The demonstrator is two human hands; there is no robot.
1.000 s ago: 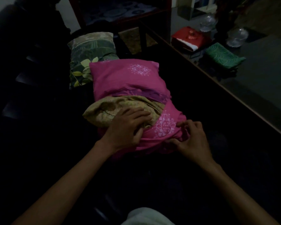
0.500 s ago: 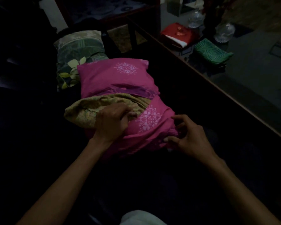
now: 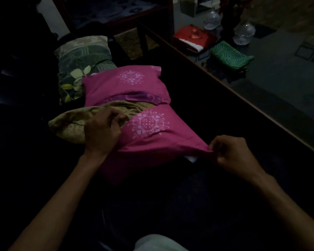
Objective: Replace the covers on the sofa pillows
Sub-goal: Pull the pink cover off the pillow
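A pink cover (image 3: 149, 140) with a white flower print lies partly over an olive-patterned pillow (image 3: 71, 125) on the dark sofa in front of me. My left hand (image 3: 102, 131) grips the cover's open edge where the olive pillow sticks out to the left. My right hand (image 3: 230, 153) pinches the cover's right corner and holds it stretched out. A bit of white (image 3: 191, 158) shows under that corner. Behind lies a second pillow in a pink cover (image 3: 123, 86).
A green leaf-print pillow (image 3: 80, 69) lies at the back left. To the right runs a dark glass table with a wooden edge (image 3: 243, 98), holding a red box (image 3: 192, 36), a green pouch (image 3: 228, 56) and two glass pieces (image 3: 244, 33).
My right hand moved out to the right, pulling the pink cover's corner taut. My left hand shifted from pressing on the olive pillow to gripping the cover's edge. The cover now lies smoother.
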